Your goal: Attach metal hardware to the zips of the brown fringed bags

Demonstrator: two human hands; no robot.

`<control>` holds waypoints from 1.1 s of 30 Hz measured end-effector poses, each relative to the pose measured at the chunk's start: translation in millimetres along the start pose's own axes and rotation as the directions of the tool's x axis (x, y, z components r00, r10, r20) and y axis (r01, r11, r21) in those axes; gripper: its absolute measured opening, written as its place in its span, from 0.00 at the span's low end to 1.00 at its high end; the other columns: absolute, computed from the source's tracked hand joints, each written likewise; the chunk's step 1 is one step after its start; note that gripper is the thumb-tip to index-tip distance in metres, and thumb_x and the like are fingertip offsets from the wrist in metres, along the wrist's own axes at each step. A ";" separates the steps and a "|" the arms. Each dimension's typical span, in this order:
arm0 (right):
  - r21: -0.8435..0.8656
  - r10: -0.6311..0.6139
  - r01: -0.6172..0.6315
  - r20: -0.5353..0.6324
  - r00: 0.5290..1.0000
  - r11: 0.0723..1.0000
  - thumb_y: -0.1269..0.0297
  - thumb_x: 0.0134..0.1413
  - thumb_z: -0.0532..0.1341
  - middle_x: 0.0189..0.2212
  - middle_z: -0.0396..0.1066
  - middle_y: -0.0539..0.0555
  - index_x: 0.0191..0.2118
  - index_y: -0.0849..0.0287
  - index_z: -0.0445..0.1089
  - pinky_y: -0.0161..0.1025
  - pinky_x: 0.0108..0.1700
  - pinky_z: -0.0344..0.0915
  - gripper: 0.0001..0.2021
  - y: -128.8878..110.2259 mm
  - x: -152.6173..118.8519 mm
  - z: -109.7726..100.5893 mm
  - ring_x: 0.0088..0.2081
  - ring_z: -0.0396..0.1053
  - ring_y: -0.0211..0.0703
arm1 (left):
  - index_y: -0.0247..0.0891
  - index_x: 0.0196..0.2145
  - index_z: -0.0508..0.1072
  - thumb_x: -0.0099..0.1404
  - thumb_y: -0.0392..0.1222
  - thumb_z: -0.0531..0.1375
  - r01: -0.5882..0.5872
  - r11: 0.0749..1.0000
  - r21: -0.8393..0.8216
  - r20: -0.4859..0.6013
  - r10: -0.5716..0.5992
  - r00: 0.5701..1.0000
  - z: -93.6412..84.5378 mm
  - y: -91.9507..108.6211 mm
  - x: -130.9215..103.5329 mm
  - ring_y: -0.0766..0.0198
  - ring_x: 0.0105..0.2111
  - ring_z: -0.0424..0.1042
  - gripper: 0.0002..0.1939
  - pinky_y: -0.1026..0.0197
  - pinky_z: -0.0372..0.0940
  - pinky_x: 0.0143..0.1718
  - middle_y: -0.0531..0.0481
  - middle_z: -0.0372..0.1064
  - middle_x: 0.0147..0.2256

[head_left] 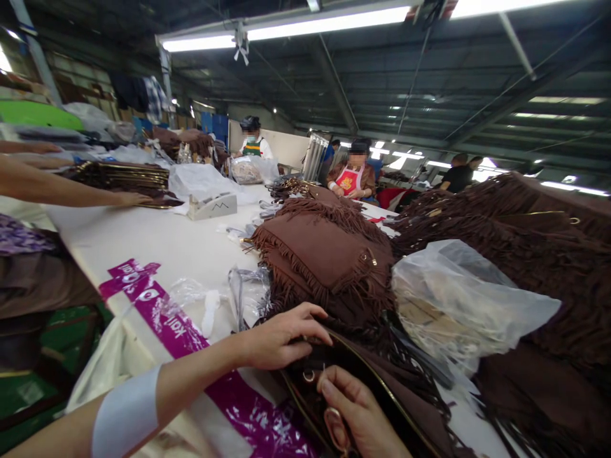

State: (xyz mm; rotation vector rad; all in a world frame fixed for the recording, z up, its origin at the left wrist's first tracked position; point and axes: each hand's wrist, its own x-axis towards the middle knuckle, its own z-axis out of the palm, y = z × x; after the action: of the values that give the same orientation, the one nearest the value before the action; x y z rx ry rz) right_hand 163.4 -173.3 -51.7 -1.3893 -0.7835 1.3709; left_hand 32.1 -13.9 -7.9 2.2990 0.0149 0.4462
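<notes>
My left hand (281, 334) presses down on the edge of a dark brown fringed suede bag (382, 394) lying at the near edge of the white table (162, 242). My right hand (356, 416) pinches the bag's opening beside a small metal ring (309, 376), fingers curled on the rim. Behind it lies a stack of brown fringed bags (324, 251). A crumpled clear plastic bag (458, 305) with stuffing rests to the right.
A large heap of fringed bags (525, 254) fills the right. A purple-printed plastic sheet (181, 324) lies at the near left. Another person's arm (71, 191) reaches in from the left. A white tape dispenser (212, 205) stands mid-table. Workers sit at the far end.
</notes>
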 end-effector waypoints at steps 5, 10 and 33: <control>0.022 -0.003 0.003 -0.009 1.000 1.000 0.32 0.37 0.68 0.11 0.50 0.37 0.28 0.56 0.60 0.27 0.16 0.40 0.31 -0.9 0.5 1.2 0.13 0.42 0.26 | 0.38 0.41 0.72 0.59 0.31 0.63 -0.098 0.989 0.106 0.111 0.087 0.990 -0.1 4.3 -19.2 0.53 0.58 0.63 0.12 0.52 0.62 0.59 0.41 0.56 0.61; -0.040 -0.025 0.023 -0.037 0.999 0.999 0.32 0.39 0.66 0.11 0.49 0.37 0.26 0.56 0.60 0.28 0.17 0.38 0.30 2.8 2.0 0.2 0.13 0.41 0.27 | 0.35 0.35 0.72 0.61 0.29 0.59 0.009 0.980 0.198 -0.016 -0.006 1.000 19.2 -5.9 -21.3 0.56 0.54 0.68 0.06 0.54 0.65 0.55 0.42 0.60 0.58; -0.558 -0.249 0.140 -0.124 0.960 0.818 0.50 0.52 0.54 0.20 0.66 0.51 0.29 0.57 0.68 0.36 0.24 0.58 0.16 -9.2 -1.2 1.3 0.23 0.64 0.43 | 0.36 0.31 0.74 0.63 0.31 0.58 0.009 0.929 0.370 -0.032 0.003 0.999 13.4 5.9 -10.0 0.57 0.48 0.69 0.06 0.56 0.65 0.51 0.45 0.66 0.52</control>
State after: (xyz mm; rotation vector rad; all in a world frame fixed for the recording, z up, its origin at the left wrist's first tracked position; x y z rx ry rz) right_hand 163.7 -171.4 -42.5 -1.7881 -1.2118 0.8590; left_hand 26.3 -28.9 -15.3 2.6622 0.1288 0.5136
